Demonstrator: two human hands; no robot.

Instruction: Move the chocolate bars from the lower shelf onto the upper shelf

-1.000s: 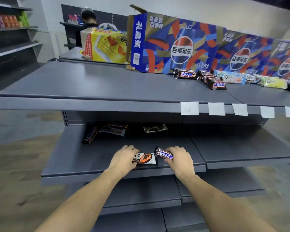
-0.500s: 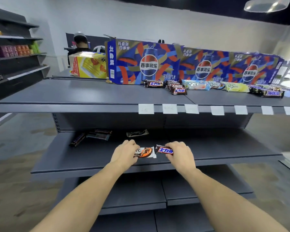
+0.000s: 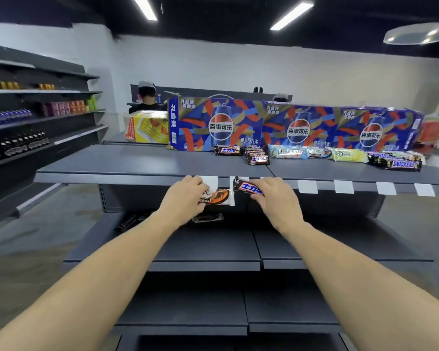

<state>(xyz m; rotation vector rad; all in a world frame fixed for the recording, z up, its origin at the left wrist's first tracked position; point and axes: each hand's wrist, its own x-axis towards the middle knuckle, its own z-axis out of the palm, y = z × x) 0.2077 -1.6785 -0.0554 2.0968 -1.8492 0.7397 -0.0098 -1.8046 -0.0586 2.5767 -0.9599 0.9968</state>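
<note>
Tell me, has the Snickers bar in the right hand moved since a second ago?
Yes. The Snickers bar rose from the lower shelf to the upper shelf's front edge.

Two ceiling strip lights (image 3: 290, 15) give bright, even light from above against a dark ceiling; a round fixture (image 3: 418, 33) at upper right glares pale. The upper shelf (image 3: 142, 160) casts deep shadow on the lower shelf (image 3: 213, 244) beneath. Wide-angle bending curves the edges. The whole frame is soft, the far background blurred.
</note>
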